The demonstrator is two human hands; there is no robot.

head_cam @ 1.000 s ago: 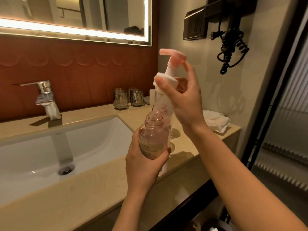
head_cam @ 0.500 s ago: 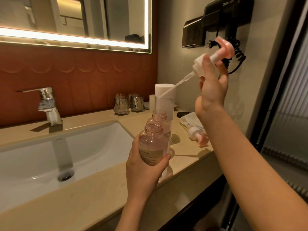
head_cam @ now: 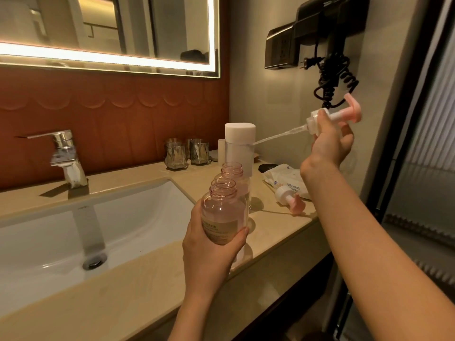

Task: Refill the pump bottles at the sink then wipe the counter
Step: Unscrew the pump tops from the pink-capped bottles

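Note:
My left hand [head_cam: 209,252] grips an uncapped clear pink bottle [head_cam: 222,210] above the beige counter [head_cam: 138,286], just right of the sink [head_cam: 73,230]. A second open pink bottle [head_cam: 234,178] stands on the counter right behind it. My right hand [head_cam: 327,146] holds a pink-and-white pump head [head_cam: 332,116] out to the right, near the wall, its thin dip tube pointing left. Another pump head [head_cam: 290,199] lies on the counter on its side. A tall clear bottle with a white cap [head_cam: 240,143] stands further back.
A chrome faucet [head_cam: 65,156] sits at the back of the sink. Two glass tumblers [head_cam: 187,152] stand against the red wall. A pack of wipes [head_cam: 288,180] lies at the counter's right end. A wall-mounted hair dryer with coiled cord [head_cam: 330,67] hangs above.
My right hand has lifted the pump head out of the bottle and carried it up and to the right. My left hand keeps the bottle in about the same place.

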